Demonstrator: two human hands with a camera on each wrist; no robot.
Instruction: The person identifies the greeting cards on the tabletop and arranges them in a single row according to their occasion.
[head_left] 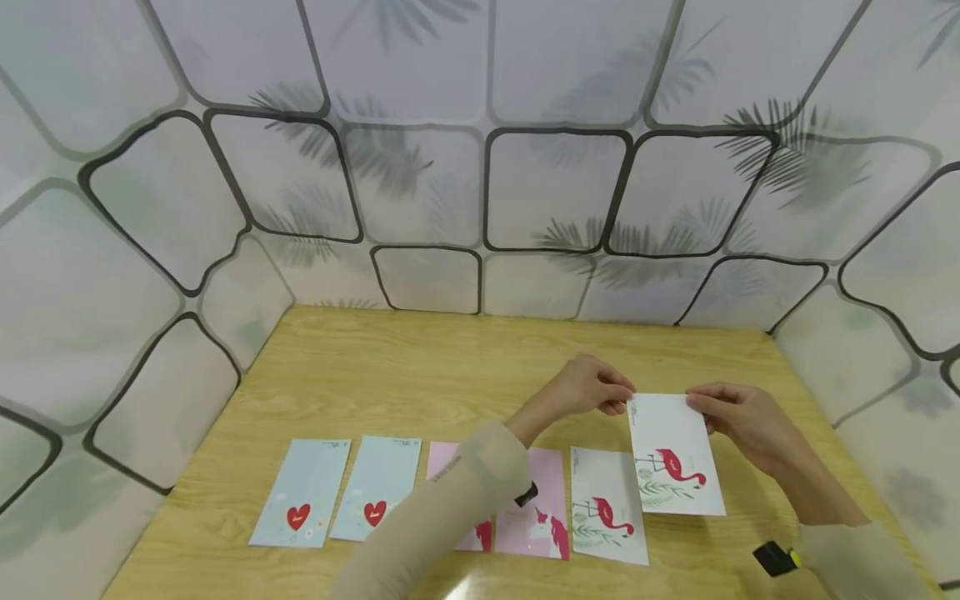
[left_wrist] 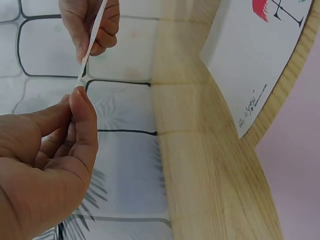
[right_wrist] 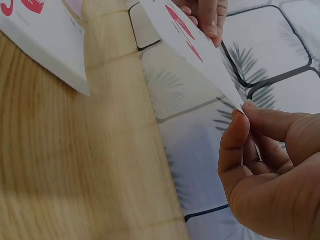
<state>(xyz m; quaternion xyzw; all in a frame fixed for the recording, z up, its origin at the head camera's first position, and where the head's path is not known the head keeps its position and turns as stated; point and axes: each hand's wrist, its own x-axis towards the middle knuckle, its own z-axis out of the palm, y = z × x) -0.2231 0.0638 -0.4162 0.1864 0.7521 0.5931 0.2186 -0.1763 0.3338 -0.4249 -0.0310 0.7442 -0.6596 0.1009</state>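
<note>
A white card with a red flamingo and green leaves (head_left: pixel 671 433) is held up by its top edge, tilted above the table. My left hand (head_left: pixel 588 387) pinches its upper left corner between thumb and fingers. At the upper right corner my right hand (head_left: pixel 746 421) pinches it too, thumb in front. The left wrist view has the card almost edge-on between both hands. A matching flamingo card (head_left: pixel 600 467) lies just left of the held one. Two pink unicorn cards (head_left: pixel 543 475) lie further left, partly hidden by my left sleeve.
Two light blue cards with red hearts (head_left: pixel 318 467) lie at the left end of the row on the wooden table (head_left: pixel 420 367). Behind and at both sides stand walls of patterned cloth (head_left: pixel 555 192). A small black tag (head_left: pixel 776 558) hangs by the right cuff.
</note>
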